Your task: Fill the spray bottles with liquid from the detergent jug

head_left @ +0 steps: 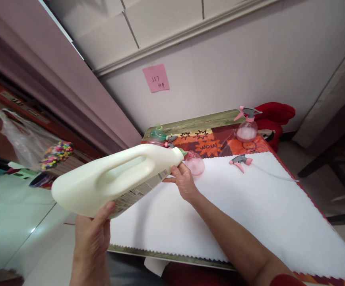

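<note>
A large pale green jug [125, 174] with a built-in handle is tilted nearly on its side above the table, its spout at the right. My left hand [96, 222] grips the jug low near its base, thumb on the label side. Near the neck, my right hand [183, 180] supports it from below with its fingers against the label. Just beyond the spout stands a round clear bottle [194, 163] with pinkish contents and no spray head on it. I cannot tell whether liquid is flowing. A grey and pink spray head [241, 162] with a long tube lies to the right.
A capped pink spray bottle [247, 131] stands at the back right by a red plush item [275, 119]. A green bottle [158, 134] is at the back left. White cloth [250, 214] covers much of the table. A pink note [156, 78] hangs on the wall.
</note>
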The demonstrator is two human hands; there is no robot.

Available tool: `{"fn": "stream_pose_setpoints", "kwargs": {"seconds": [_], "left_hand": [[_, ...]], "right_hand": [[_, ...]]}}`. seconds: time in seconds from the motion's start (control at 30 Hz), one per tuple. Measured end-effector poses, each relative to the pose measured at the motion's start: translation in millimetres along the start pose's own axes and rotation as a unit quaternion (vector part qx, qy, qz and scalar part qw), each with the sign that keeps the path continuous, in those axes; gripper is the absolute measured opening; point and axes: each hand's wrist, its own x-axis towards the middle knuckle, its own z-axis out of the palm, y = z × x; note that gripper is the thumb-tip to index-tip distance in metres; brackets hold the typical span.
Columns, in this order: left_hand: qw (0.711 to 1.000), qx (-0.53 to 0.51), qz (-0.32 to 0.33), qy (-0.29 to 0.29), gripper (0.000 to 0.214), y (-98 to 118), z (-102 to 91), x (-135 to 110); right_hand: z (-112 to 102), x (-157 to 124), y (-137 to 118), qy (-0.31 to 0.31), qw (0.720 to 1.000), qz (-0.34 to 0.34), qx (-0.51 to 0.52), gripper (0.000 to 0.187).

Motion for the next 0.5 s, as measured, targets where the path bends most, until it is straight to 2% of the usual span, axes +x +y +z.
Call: {"fn": "stream_pose_setpoints", "kwargs": {"seconds": [0.5], "left_hand": [[1.0, 0.011, 0.004, -0.005, 0.068, -0.8, -0.9, 0.1]], "right_hand": [[-0.8, 0.0, -0.8, 0.0, 1.0, -0.001, 0.0, 0.054]]}}
